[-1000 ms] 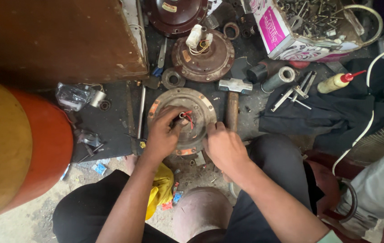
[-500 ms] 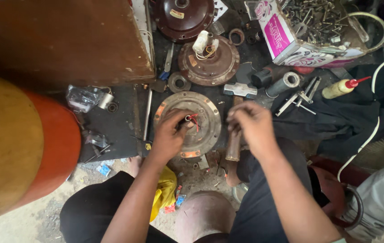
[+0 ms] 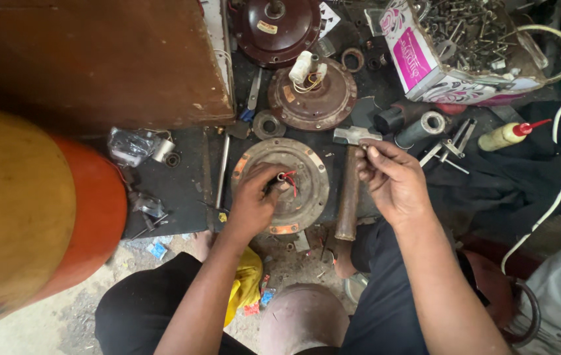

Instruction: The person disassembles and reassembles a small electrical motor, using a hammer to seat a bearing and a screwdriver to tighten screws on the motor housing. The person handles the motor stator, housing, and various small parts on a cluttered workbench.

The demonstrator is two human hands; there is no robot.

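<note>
Left hand (image 3: pixel 252 209) sits right on the round motor cover plate (image 3: pixel 282 185), fingers curled in and pinched around the short shaft at its centre, where red wires (image 3: pixel 289 179) poke out beside the fingertips. That plate is the anchor here, lying flat on the dark mat directly in front of the person's knees.

Just right of the plate, the right hand (image 3: pixel 392 183) hovers above the hammer (image 3: pixel 349 190), thumb and forefinger pressed together on something tiny — a small screw or pin, perhaps, but it is too small to tell. The hammer itself lies untouched, wooden handle pointing back toward the person, steel head at the far end.

How far along? By my reading, the unit is well into disassembly: beyond the plate rests a second rusty housing (image 3: pixel 312 95) with a white part and yellow wires on top, and farther beyond that a dark maroon motor body (image 3: pixel 274 26), all separated. Loose rings and a bearing (image 3: pixel 268 124) lie between plate and housing. Far right of the plate, a pink-and-white box of bolts (image 3: pixel 448 39) and a yellow squeeze bottle with red nozzle (image 3: pixel 509 135) stand ready. Nothing looks refitted; the plate carries no visible fasteners, so most joining work seems left.
</note>
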